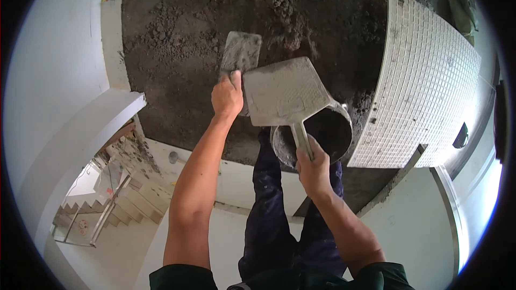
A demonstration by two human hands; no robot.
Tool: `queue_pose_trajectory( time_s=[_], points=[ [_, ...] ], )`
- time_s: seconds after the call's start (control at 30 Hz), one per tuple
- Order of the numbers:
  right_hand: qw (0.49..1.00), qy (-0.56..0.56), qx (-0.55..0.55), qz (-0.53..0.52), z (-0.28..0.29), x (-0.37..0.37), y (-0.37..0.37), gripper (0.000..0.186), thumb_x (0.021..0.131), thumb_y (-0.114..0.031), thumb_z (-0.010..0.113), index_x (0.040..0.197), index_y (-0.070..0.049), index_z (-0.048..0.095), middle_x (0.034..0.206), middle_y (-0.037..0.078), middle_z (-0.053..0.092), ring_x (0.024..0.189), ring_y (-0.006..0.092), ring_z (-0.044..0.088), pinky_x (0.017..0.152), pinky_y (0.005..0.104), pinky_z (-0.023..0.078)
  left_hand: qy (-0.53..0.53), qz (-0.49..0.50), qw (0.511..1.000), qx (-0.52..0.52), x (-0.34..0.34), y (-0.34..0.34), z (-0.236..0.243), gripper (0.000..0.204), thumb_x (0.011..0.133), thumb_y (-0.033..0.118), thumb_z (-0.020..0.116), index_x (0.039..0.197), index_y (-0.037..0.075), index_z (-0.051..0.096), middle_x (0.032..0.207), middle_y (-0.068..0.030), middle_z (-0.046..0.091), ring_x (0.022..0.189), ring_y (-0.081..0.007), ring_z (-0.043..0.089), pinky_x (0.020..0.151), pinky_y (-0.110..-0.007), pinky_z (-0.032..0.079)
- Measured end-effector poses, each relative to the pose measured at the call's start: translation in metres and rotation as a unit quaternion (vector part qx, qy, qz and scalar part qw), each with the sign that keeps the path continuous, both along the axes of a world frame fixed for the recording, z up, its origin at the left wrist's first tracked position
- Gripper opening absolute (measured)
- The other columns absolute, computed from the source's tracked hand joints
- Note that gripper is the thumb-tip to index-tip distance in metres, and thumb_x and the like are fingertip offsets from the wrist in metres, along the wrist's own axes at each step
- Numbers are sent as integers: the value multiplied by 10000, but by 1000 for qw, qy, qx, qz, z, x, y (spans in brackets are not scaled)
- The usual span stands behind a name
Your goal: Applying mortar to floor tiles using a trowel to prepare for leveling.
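My left hand (227,95) is closed around a grey rectangular trowel (241,48), held over the dark mortar bed (172,75). My right hand (313,166) grips the handle of a broad, flat grey tool (282,88), whose blade is tilted beside the trowel and partly covers a round bucket (336,134). The bucket sits between my legs, with a dark inside streaked grey; how full it is I cannot tell.
A large white tile (419,86) with a gridded face lies to the right. A white wall (64,43) and ledge (102,118) border the left. Below them is a stairwell (129,204) with steps and a railing. Crumbly mortar covers the floor ahead.
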State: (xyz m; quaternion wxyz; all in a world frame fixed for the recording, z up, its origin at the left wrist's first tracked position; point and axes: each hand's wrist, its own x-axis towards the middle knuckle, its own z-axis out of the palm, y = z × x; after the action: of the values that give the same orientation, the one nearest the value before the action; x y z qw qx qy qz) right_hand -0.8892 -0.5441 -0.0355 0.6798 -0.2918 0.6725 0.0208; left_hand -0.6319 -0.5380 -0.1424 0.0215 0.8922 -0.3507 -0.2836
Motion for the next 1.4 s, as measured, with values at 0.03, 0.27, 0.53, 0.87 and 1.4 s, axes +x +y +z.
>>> queue_pose_trajectory(
  time_s=[0.03, 0.27, 0.53, 0.87, 1.4],
  points=[
    [994, -14, -103, 47, -13, -3, -4, 381, 1011, -157, 565, 1364, -26, 621, 779, -37, 551, 584, 46, 483, 489, 236, 385, 22, 4, 1000, -3, -3, 3, 4, 584, 1084, 483, 415, 1072, -59, 633, 943, -319, 705, 916, -496, 694, 791, -561, 555],
    [974, 40, -180, 130, -16, -88, -101, 476, 1028, -199, 623, 1465, -19, 562, 767, -45, 586, 612, 32, 481, 522, 233, 408, 83, -234, 966, -77, 22, 23, 18, 570, 969, 588, 603, 1040, 25, 654, 898, -201, 726, 855, -402, 717, 718, -502, 559],
    [877, -3, -299, 375, 8, -105, -159, 466, 1026, -205, 602, 1462, -43, 580, 848, 31, 672, 681, 89, 559, 633, 306, 489, 38, -475, 876, -69, 47, -27, -4, 584, 826, 660, 713, 818, 78, 678, 756, -106, 711, 747, -321, 718, 668, -434, 560],
    [843, 30, -284, 455, 30, -34, -231, 394, 997, -152, 633, 1382, -72, 639, 831, 144, 707, 694, 155, 651, 678, 348, 545, 22, -517, 814, -265, -1, -74, -42, 480, 782, 567, 799, 724, 124, 622, 664, -32, 654, 640, -238, 682, 617, -372, 565],
    [878, 48, -293, 374, 19, -72, -247, 454, 1045, -277, 612, 1408, -5, 615, 918, 79, 708, 799, 130, 653, 760, 318, 554, 5, -382, 903, -195, 6, -23, -62, 535, 830, 633, 756, 846, 114, 626, 679, -40, 660, 631, -216, 692, 601, -361, 563]
  ],
)
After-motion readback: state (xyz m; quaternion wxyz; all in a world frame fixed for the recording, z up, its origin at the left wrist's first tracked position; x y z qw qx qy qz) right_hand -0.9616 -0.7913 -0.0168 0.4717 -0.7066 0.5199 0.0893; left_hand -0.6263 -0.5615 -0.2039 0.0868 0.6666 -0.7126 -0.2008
